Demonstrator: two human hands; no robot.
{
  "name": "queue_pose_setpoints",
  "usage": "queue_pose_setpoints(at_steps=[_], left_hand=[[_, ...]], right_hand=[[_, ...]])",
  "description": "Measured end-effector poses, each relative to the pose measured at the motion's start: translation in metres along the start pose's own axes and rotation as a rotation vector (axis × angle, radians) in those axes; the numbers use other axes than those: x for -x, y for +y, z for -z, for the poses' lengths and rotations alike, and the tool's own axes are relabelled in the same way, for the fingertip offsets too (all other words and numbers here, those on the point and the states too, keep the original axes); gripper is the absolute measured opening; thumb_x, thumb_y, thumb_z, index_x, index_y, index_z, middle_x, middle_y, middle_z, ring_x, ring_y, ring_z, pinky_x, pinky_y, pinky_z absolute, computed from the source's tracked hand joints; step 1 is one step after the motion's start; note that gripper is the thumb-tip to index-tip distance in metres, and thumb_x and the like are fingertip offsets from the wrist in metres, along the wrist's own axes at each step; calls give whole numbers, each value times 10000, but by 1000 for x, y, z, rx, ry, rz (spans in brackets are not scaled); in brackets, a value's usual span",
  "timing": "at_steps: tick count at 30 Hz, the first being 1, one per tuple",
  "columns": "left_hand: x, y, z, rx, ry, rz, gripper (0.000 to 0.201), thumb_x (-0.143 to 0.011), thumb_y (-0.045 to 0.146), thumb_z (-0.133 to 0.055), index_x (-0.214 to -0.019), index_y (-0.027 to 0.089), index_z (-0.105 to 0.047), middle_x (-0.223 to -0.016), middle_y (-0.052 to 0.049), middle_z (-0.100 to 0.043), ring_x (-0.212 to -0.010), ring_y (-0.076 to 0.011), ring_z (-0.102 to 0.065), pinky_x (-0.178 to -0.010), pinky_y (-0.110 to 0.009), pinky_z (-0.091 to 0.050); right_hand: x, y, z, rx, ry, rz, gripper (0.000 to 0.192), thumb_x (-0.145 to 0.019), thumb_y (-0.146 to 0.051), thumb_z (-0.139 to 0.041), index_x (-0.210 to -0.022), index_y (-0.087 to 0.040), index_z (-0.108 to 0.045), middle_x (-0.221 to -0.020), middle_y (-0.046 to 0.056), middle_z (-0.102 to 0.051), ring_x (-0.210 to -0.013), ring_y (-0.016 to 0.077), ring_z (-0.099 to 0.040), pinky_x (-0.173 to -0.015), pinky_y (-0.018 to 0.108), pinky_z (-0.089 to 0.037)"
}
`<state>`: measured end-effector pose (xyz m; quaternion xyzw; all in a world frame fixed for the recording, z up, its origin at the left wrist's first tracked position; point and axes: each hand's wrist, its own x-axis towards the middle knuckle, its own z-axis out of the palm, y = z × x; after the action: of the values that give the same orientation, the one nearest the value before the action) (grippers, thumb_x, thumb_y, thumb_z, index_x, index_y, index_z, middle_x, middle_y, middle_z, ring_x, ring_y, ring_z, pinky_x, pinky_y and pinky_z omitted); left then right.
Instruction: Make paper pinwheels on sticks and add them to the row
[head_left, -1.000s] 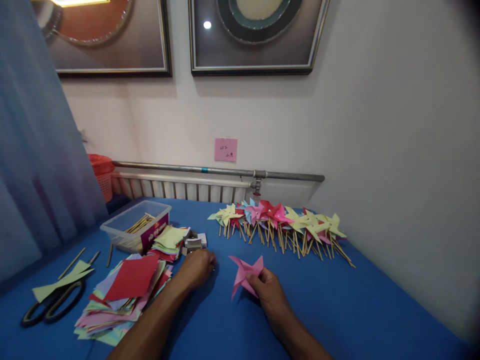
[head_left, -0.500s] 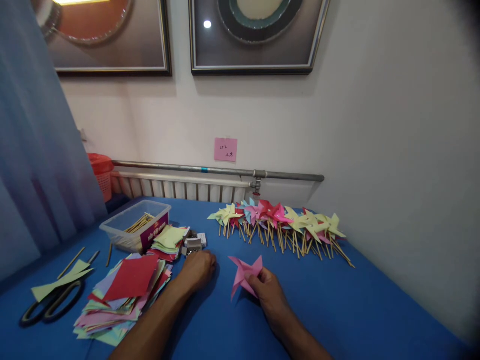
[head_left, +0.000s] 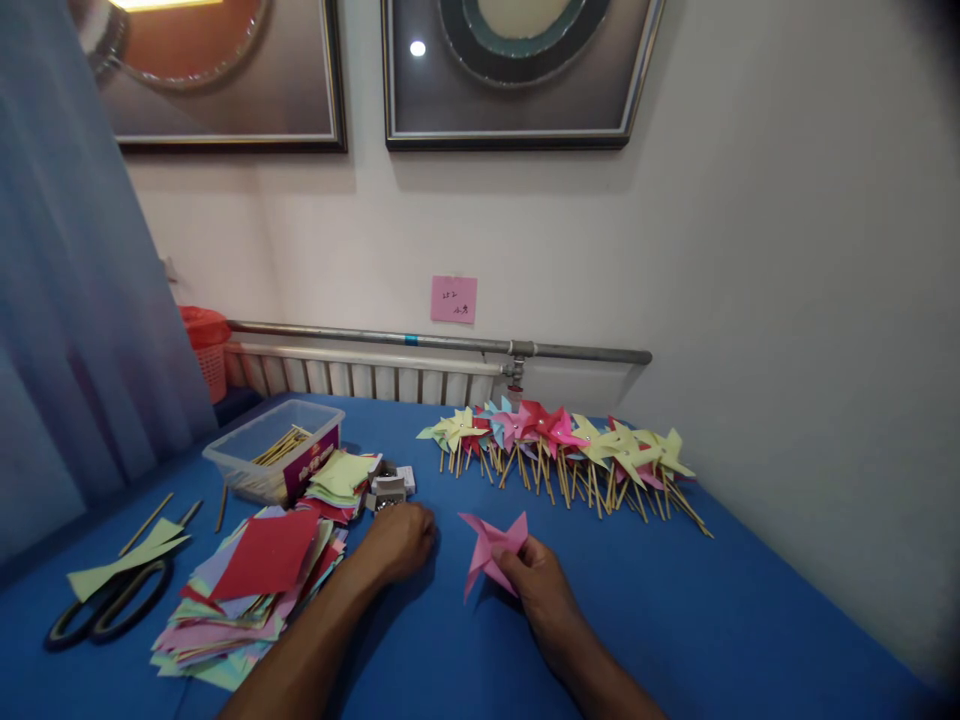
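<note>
Right hand (head_left: 541, 585) pinches a folded pink pinwheel (head_left: 491, 548) just above the blue counter (head_left: 675, 610), keeping its folds gathered; left hand (head_left: 400, 540), fingers curled, contents hidden, reaches beside small boxes (head_left: 390, 486).

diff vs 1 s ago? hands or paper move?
Nothing visibly changed. The right hand keeps holding the pink folded pinwheel; the left hand stays curled on the blue table beside the small boxes.

A room used for paper crafts: framed pictures (head_left: 517, 70), a radiator (head_left: 360, 378), and a blue table (head_left: 712, 620) with finished pinwheels (head_left: 570, 450).
</note>
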<state>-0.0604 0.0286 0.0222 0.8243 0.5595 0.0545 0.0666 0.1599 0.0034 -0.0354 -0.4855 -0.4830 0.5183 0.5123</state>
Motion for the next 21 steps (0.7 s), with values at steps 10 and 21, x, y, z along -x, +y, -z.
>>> queue_pose_setpoints(at_steps=[10,21], left_hand=[[2,2,5,26,-34,19,278,-881,205,-432,-876,197,-709,-986,-123,-753,-946,-260,-684,-783,-327,-451],[-1,3,1,42,-41,99,268,-873,232,-454,-876,188,-719,-955,-134,-761,-923,-263,-697,-750,-327,-449]], right_hand=[[3,-3,-1,-41,-7,-11,410,-679,-480,-762,-896,-133,-735,-726,31,-708,-657,187,-592,-625,284,-442],[0,2,-1,-27,16,-13,417,-646,-494,-771,-859,-138,-723,-707,20,-694,-641,178,-576,-619,279,-428]])
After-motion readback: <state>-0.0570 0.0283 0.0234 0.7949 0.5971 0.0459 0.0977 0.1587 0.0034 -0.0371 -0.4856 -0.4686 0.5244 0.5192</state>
